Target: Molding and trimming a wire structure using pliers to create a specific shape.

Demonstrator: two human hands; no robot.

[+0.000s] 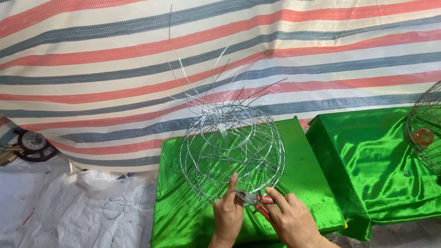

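Note:
A round ball-shaped frame of silver wire [232, 149] stands on a green satin-covered stand [303, 174], with several loose wire ends sticking up from its top. My left hand [227, 216] pinches the frame's lower front wires with its fingers. My right hand [291, 220] grips red-handled pliers [255, 200], whose jaws point left onto the wire right by my left fingertips.
A second green-covered stand [367, 160] sits to the right, bearing another wire cage [425, 131] with an orange piece inside. A striped tarp [138, 59] hangs behind. White plastic sheeting [69, 211] with wire scraps covers the floor at left, near a dark round object [33, 144].

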